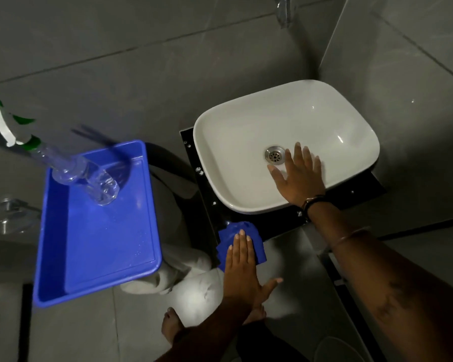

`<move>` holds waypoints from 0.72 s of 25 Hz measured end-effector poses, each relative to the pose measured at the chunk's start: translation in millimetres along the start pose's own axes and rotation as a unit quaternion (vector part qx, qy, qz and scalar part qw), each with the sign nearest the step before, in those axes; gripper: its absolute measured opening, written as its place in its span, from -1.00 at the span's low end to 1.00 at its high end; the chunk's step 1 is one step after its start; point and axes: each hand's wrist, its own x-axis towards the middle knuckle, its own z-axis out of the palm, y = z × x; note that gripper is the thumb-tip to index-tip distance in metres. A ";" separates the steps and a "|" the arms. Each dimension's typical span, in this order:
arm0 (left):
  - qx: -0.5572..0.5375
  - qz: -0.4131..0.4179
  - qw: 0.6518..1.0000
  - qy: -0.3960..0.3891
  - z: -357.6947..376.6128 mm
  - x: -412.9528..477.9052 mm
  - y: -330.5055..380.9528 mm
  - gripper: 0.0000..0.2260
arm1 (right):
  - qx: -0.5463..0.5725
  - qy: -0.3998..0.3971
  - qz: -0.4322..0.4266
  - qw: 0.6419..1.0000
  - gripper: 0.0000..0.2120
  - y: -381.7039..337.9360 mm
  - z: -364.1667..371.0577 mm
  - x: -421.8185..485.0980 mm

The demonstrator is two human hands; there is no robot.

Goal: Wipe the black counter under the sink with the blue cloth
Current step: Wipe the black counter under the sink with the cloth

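Note:
A white basin [246, 131] sits on a black counter [209, 202] whose strip shows along the basin's left and front sides. The folded blue cloth [256, 246] lies on the counter's front left corner. My left hand [241, 267] lies flat on the cloth, fingers straight and together, thumb spread to the right. My right hand [298, 173] rests open inside the basin, palm down, fingers apart, just right of the metal drain [274, 154]. Small water drops dot the black strip on the left.
A blue plastic tray [141, 231] stands left of the counter, holding a clear spray bottle [94, 178] with a white and green trigger. A tap [284, 11] hangs above the basin. Grey tiled walls and floor surround; bare feet [170, 325] show below.

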 end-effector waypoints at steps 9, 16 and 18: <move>-0.059 -0.050 0.997 -0.010 -78.9 92.3 -65.5 0.32 | -0.035 0.011 -0.004 0.999 -0.31 -5.9 -7.8 -5.1; -0.005 0.069 0.995 -0.066 -161.2 226.6 -153.3 0.36 | -0.013 0.038 0.030 0.999 -0.25 -4.1 -1.2 -1.5; 0.012 0.093 0.992 -0.085 -189.3 277.7 -169.8 0.36 | -0.007 0.035 0.038 0.999 -0.22 -3.5 -0.6 -0.3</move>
